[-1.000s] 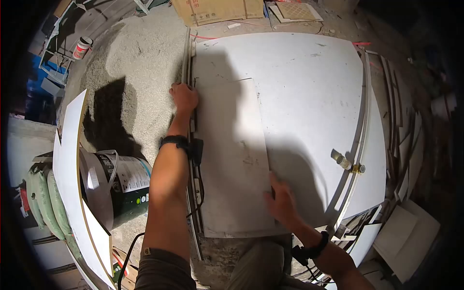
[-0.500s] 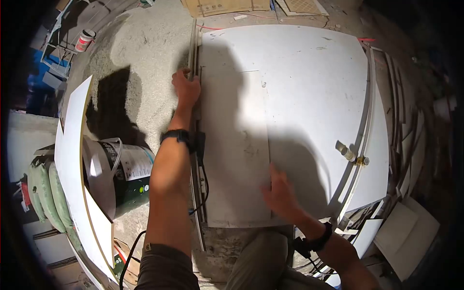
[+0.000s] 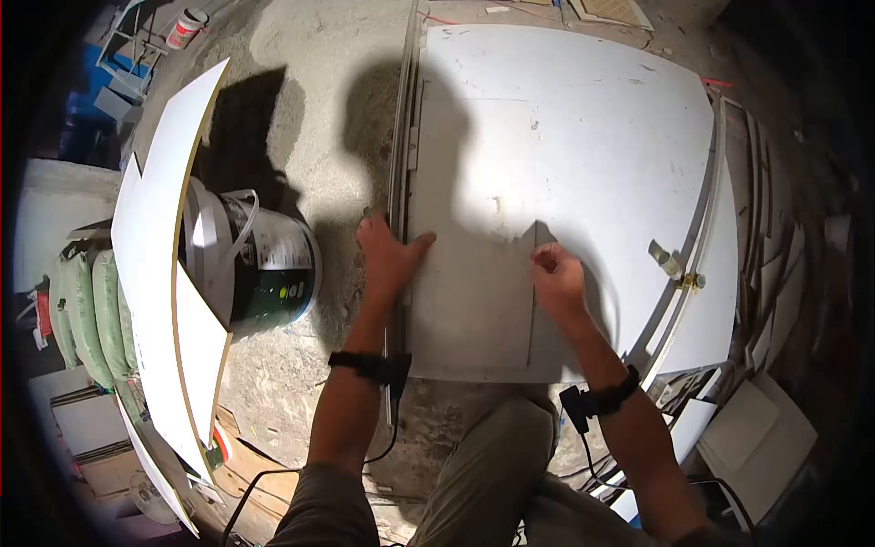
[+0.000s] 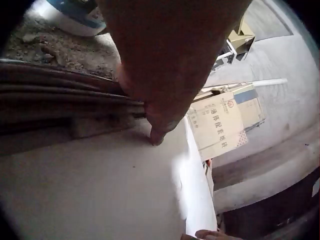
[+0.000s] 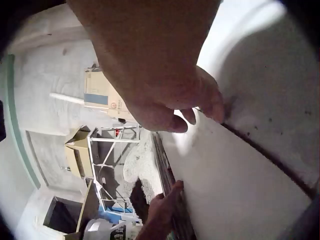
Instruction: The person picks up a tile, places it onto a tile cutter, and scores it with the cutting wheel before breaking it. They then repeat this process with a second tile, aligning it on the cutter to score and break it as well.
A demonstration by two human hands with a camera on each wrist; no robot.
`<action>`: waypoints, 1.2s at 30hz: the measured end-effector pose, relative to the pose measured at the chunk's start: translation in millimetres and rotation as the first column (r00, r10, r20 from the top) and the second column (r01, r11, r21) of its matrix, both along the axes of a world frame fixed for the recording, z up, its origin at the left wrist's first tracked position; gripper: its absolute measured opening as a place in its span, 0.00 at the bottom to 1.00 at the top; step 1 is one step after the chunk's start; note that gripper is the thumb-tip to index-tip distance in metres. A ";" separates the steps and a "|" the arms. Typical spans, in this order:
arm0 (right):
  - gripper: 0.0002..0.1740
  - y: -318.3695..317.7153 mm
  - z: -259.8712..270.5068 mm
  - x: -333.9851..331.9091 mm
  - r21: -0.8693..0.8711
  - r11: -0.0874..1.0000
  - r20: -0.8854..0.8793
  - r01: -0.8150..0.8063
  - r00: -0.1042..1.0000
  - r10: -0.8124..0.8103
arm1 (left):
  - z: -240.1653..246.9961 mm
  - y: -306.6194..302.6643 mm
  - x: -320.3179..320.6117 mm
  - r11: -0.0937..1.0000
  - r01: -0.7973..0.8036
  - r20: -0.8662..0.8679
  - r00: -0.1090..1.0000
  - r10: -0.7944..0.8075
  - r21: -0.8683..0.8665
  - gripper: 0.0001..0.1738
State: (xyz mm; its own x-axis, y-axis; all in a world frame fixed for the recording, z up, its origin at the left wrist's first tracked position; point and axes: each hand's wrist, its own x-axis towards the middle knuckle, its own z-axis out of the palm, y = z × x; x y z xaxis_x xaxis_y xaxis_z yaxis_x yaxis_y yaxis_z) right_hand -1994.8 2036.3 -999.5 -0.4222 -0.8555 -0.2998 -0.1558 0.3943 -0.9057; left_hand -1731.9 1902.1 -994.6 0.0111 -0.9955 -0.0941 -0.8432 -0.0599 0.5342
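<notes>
A narrow white panel lies on a larger white board, along its left side. My left hand is at the long metal rail on that side, its thumb stretched over onto the panel and its fingers on the rail's outer side. At the panel's right edge is my right hand, fingers loosely bent. The right wrist view has these fingertips right at the edge, with a gap between thumb and fingers and nothing seen in it.
A second rail with a small cylindrical fitting runs along the board's right side. To the left stand a bucket, leaning white sheets and green sacks. Offcuts lie at the right.
My left hand has slid along the rail toward my body, its thumb now over the panel. My right hand has moved slightly away from the near edge. The head view has shifted.
</notes>
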 end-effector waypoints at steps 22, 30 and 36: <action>0.17 31.6 101.6 -143.1 -0.063 0.959 -0.864 -0.275 0.496 0.086 | -44.5 -25.2 20.8 0.997 0.068 -0.072 0.995 -0.066 0.028 0.59; 0.24 81.8 99.5 -287.8 0.666 0.680 -0.745 -0.308 -0.327 0.582 | 8.6 15.2 -34.5 0.844 0.363 0.340 0.911 -0.232 -0.395 0.41; 0.12 69.3 81.3 -287.6 0.875 0.413 -0.484 -0.252 -0.428 0.763 | 5.4 36.3 -77.9 0.765 0.592 0.227 0.805 -0.548 -0.254 0.38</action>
